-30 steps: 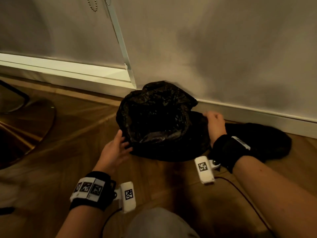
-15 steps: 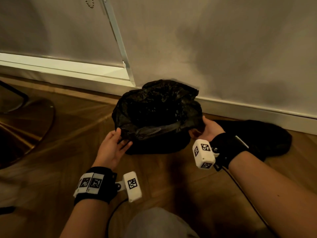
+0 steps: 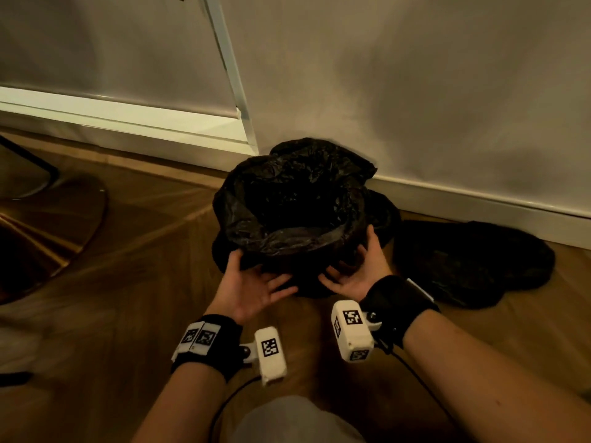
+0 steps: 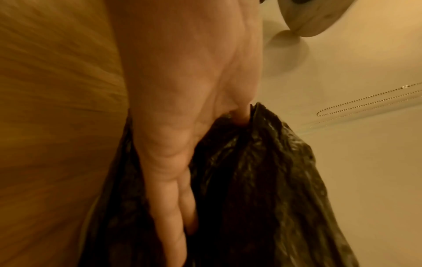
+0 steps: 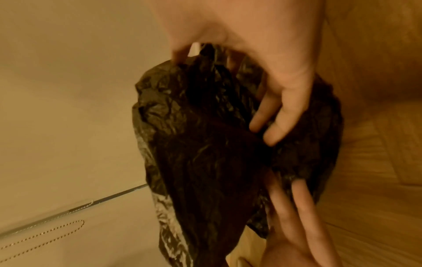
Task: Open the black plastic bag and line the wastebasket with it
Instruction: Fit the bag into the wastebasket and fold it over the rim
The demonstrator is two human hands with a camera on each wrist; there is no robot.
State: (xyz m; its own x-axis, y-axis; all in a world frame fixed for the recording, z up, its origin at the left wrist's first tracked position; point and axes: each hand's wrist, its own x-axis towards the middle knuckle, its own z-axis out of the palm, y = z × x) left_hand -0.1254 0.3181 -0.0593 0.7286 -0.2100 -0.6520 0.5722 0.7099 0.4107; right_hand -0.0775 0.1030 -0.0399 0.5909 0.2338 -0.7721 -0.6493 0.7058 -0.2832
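Observation:
The black plastic bag (image 3: 294,199) stands open inside the wastebasket against the wall, its rim folded out and down so that the basket itself is hidden. Both my hands cup the near side, low down. My left hand (image 3: 252,282) has its thumb up on the overhang and straight fingers pressed along the plastic (image 4: 251,180). My right hand (image 3: 355,270) mirrors it, thumb up, fingers (image 5: 280,115) flat on the crumpled bag (image 5: 194,135), a fold sitting in the fork of the thumb. The fingertips of both hands nearly meet.
The floor is wooden parquet (image 3: 144,266), with a white skirting board (image 3: 479,203) behind the basket. A dark flat heap (image 3: 473,260) lies right of it. At far left stands a shiny chair base (image 3: 48,219). My knee (image 3: 287,420) is at the bottom edge.
My right hand came from the far right side of the bag round to its front. My left hand slid from the left rim to the front. The rim now sits lower over the basket.

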